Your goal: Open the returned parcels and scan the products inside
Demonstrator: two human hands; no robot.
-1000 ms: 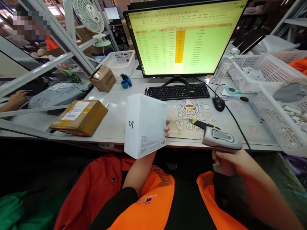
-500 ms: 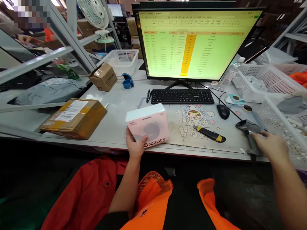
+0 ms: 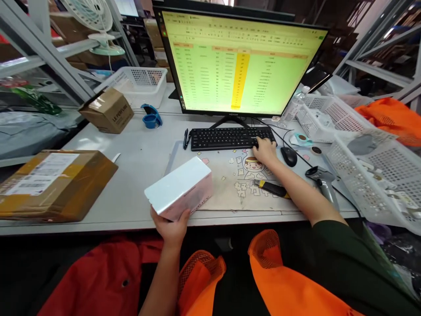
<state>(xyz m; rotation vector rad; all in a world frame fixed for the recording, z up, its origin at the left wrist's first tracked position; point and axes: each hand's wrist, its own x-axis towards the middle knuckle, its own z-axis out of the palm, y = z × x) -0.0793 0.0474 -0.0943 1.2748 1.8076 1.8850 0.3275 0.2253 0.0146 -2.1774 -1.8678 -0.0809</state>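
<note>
My left hand (image 3: pixel 171 226) grips a pink and pale blue product box (image 3: pixel 180 188) by its near lower side, the pale face tilted up toward me. My right hand (image 3: pixel 265 150) rests on the right part of a black keyboard (image 3: pixel 226 138), fingers spread over the keys. Under my right forearm lies a yellow and black utility knife (image 3: pixel 271 188), its handle end partly hidden. A barcode scanner (image 3: pixel 322 180) lies on the table to the right of that forearm. A black mouse (image 3: pixel 289 156) sits just right of the keyboard.
A monitor (image 3: pixel 243 66) showing a spreadsheet stands behind the keyboard. On the left are a taped parcel (image 3: pixel 75 188), a small brown carton (image 3: pixel 112 112) and a blue tape dispenser (image 3: pixel 151 117). White plastic baskets (image 3: pixel 355 184) line the right side, near a plastic bottle (image 3: pixel 294 105).
My right hand has left the barcode scanner and moved left onto the keyboard. My left hand has tilted the box so its pale side faces up. The view has shifted right.
</note>
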